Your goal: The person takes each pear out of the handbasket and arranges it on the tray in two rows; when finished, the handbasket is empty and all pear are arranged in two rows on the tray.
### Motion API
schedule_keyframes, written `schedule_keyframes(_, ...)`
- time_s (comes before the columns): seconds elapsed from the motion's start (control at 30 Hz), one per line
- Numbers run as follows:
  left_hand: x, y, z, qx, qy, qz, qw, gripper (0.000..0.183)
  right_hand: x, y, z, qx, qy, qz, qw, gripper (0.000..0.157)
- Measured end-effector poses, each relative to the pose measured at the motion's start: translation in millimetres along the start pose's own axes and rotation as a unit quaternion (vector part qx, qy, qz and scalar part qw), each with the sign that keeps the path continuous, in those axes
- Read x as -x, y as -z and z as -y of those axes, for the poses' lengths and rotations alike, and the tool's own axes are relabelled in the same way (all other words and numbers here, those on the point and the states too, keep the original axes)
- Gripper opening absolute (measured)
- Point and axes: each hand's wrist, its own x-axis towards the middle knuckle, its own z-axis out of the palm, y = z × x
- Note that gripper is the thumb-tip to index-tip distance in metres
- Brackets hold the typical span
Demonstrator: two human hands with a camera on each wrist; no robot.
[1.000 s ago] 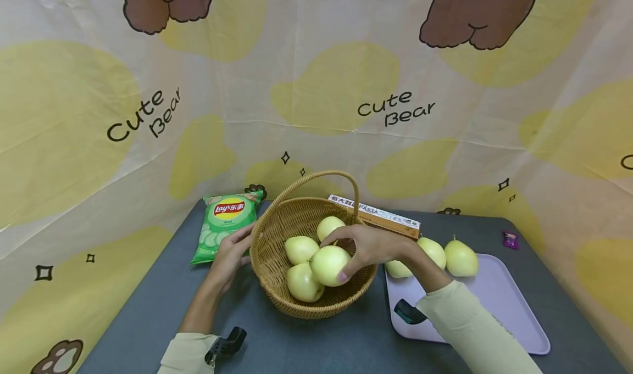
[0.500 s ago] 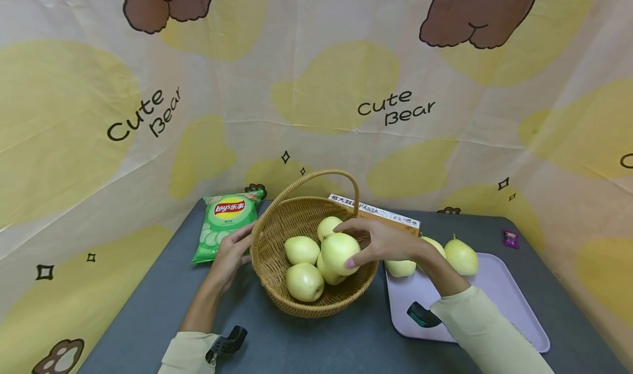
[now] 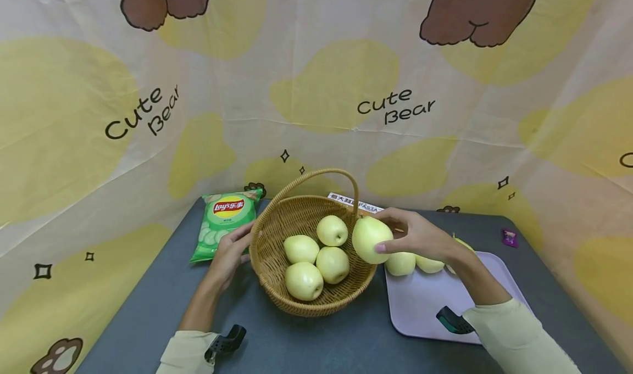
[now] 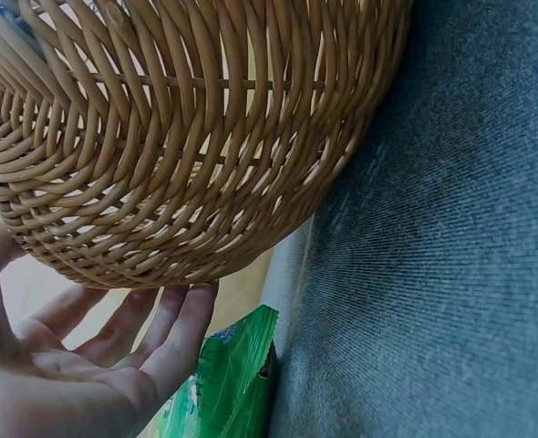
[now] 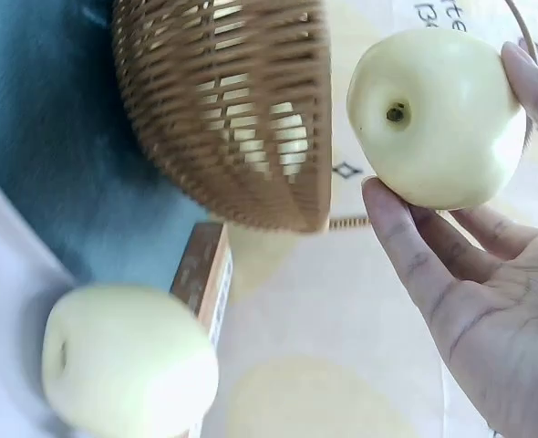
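Observation:
My right hand (image 3: 415, 234) pinches a pale yellow-green pear (image 3: 371, 239) between thumb and fingers, over the right rim of the wicker basket (image 3: 277, 300). In the right wrist view the held pear (image 5: 442, 119) turns its dimpled end to the camera, near the basket's woven side (image 5: 223, 100). Several pears (image 3: 304, 282) lie inside the basket. My left hand (image 3: 229, 258) touches the basket's left side; in the left wrist view its fairly straight fingers (image 4: 182, 333) meet the wicker from outside.
A lilac tray (image 3: 420, 308) at the right bears more pears (image 3: 400, 264), partly behind my right forearm. A green chip bag (image 3: 227, 220) stands behind my left hand. A pasta box (image 3: 341, 199) lies behind the basket, and a small purple packet (image 3: 510, 238) at the far right.
My right hand has lifted a pear from among those in the basket and carried it right to the rim. The left hand and basket have stayed in place.

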Motion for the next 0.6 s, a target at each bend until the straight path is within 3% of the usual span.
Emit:
schedule_keyframes(0.17,0.4,-0.2,-0.8,0.001,0.001,0.002,1.0,0.066,20,11.1,-9,0.025,-0.034,-0.036,0.998,0.049)
schedule_keyframes(0.6,0.4,-0.8,-0.7,-0.003,-0.001,-0.001,1.0,0.065,68,35.6,-35,0.075,-0.067,-0.096,0.99,0.05)
